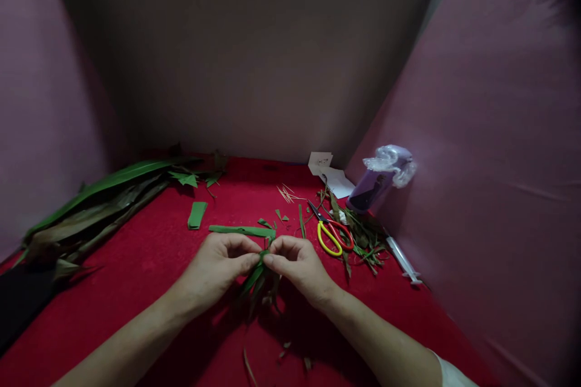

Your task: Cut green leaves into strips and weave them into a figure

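My left hand (222, 260) and my right hand (295, 263) meet at the middle, thumbs and fingertips pinched on a small bundle of green leaf strips (255, 277). Thin leaf ends and dry bits hang down from the bundle. Fingers hide part of its top. A long flat green leaf strip (240, 230) lies just beyond my fingertips. To the right of my right hand rest scissors (334, 236) with one yellow and one red handle. A short cut leaf piece (197, 215) lies farther to the left.
Long leaves (100, 193) pile at the left. Several toothpicks (288, 195) lie at the back on the red cloth (149, 272). At the right are plant scraps (363, 233), a syringe (403, 261), a plastic-topped purple container (370, 187) and white paper (336, 182). Walls enclose three sides.
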Demonstrator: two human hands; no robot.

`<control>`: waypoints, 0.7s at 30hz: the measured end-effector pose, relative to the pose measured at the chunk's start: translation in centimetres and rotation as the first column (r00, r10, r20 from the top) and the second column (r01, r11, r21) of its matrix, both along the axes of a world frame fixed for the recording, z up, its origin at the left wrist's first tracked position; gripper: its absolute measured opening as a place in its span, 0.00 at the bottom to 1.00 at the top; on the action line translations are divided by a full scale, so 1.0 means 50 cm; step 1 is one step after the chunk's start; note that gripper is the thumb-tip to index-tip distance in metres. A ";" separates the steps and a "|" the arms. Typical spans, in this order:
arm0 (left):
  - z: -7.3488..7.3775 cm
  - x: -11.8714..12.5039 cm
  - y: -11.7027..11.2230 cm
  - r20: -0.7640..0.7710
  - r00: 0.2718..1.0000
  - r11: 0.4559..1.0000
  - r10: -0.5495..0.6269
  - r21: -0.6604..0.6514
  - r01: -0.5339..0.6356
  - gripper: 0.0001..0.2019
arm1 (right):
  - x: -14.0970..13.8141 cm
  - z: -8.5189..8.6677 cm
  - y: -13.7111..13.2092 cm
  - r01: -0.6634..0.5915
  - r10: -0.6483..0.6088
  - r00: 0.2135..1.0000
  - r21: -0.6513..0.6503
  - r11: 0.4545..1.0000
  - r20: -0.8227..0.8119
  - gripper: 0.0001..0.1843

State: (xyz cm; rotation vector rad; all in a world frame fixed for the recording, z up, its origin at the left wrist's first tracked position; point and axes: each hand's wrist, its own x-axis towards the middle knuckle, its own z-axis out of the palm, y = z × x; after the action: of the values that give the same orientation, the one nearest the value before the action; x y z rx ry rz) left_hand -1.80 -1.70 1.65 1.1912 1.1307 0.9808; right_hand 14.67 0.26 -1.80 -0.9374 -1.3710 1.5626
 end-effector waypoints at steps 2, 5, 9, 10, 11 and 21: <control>0.000 0.000 -0.001 -0.004 1.000 1.000 -0.017 0.009 0.017 0.05 | -0.001 -0.001 0.001 -0.017 0.016 1.000 -0.015 1.000 -0.024 0.15; 0.007 0.001 -0.001 -0.016 1.000 0.998 0.005 0.056 -0.004 0.06 | -0.002 -0.002 0.001 -0.018 0.014 0.994 -0.042 0.999 -0.105 0.15; 0.019 -0.003 0.002 -0.028 0.991 0.982 0.131 0.142 -0.126 0.10 | 0.000 -0.005 0.003 -0.012 -0.005 0.978 -0.081 0.997 -0.208 0.14; 0.019 -0.005 0.003 -0.029 0.989 0.979 0.146 0.148 -0.140 0.11 | 0.001 -0.006 0.004 -0.018 -0.006 0.973 -0.102 0.995 -0.233 0.14; 0.019 -0.007 0.004 -0.024 0.988 0.978 0.152 0.150 -0.147 0.11 | 0.002 -0.006 0.006 -0.030 -0.004 0.966 -0.129 0.991 -0.260 0.14; 0.008 -0.002 0.000 0.001 0.999 0.986 0.053 0.156 -0.053 0.12 | 0.003 -0.010 0.004 -0.164 0.033 0.890 -0.253 0.954 -0.454 0.12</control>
State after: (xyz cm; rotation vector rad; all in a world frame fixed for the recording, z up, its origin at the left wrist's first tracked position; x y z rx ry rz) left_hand -1.91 -1.71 2.06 1.2929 1.1088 1.1251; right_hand 14.82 0.47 -2.27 -0.6178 -0.8931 1.9463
